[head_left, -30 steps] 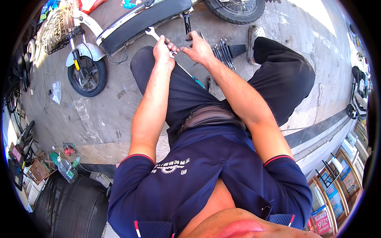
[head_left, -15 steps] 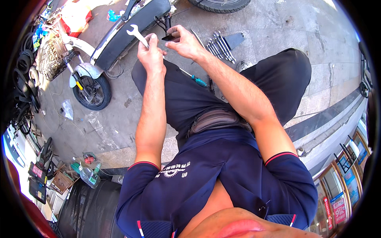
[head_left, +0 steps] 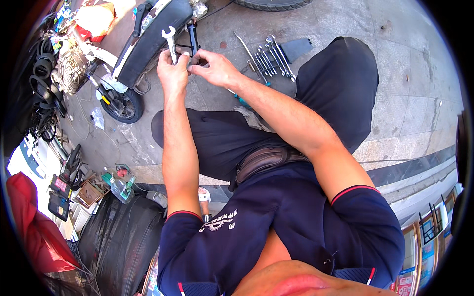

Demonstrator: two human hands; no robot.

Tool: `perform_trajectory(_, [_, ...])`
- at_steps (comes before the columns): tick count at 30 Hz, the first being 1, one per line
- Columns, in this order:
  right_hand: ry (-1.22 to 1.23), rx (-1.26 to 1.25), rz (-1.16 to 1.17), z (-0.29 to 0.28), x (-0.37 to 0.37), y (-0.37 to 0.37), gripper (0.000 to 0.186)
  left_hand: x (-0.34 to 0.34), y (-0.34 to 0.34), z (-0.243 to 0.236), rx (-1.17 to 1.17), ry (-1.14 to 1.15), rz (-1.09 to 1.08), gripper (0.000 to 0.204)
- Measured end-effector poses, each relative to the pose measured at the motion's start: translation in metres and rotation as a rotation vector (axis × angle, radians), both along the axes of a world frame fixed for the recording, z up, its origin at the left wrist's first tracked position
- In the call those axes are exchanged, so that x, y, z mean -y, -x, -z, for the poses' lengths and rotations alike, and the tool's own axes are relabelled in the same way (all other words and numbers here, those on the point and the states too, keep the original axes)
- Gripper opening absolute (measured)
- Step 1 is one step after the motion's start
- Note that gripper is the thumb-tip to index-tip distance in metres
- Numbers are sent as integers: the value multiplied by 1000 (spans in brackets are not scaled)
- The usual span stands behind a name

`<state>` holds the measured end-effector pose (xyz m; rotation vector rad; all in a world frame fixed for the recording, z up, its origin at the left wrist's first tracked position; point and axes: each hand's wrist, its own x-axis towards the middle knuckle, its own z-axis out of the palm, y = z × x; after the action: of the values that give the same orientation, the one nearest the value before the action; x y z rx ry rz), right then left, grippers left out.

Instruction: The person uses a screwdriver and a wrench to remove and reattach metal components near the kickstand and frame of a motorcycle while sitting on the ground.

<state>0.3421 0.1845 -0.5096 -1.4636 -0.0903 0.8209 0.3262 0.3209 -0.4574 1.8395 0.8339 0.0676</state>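
A silver open-end wrench (head_left: 170, 40) points up out of my left hand (head_left: 173, 74), whose fingers are closed round its handle. Close beside it, my right hand (head_left: 216, 70) pinches with thumb and fingers at the lower end of a dark metal bar (head_left: 192, 35). What lies between those fingertips is too small and hidden to make out. The bar stands next to the black seat (head_left: 153, 42) of a white electric scooter (head_left: 101, 56), which lies to the left of my hands.
Several wrenches (head_left: 269, 58) lie on the paving by a grey tool pouch (head_left: 297, 48), with a thin metal rod (head_left: 243, 45) beside them. A teal-handled screwdriver (head_left: 242, 101) is partly hidden by my right forearm. A tyre (head_left: 271, 5) is at the top edge.
My hands have come closer together, the right one moving left and down to the bar's end. The wrench stays in my left hand and now points more upright. The whole view has shifted slightly.
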Motion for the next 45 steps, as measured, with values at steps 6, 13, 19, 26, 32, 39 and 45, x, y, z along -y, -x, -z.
perform_trajectory(6, [534,-29,11,100,26,-5,34,19,20,-25,175,-100,-277,20])
perform_trajectory(13, [707,521,-468,142,49,-54,34,91,82,-14,-504,228,195,29])
perform_trajectory(19, [741,972,-691,164,8,-63,36,124,103,135,-672,400,-199,24])
perform_trajectory(26, [855,980,-701,176,-1,-37,33,129,127,196,-796,382,16,18])
perform_trajectory(32, [859,652,-926,152,-1,-46,27,111,104,158,-582,168,-203,25])
perform_trajectory(39, [24,-295,333,154,-21,-93,23,76,49,28,-140,-8,-275,28])
perform_trajectory(45, [-602,-723,311,107,-15,-111,28,51,7,7,-121,-419,-22,40])
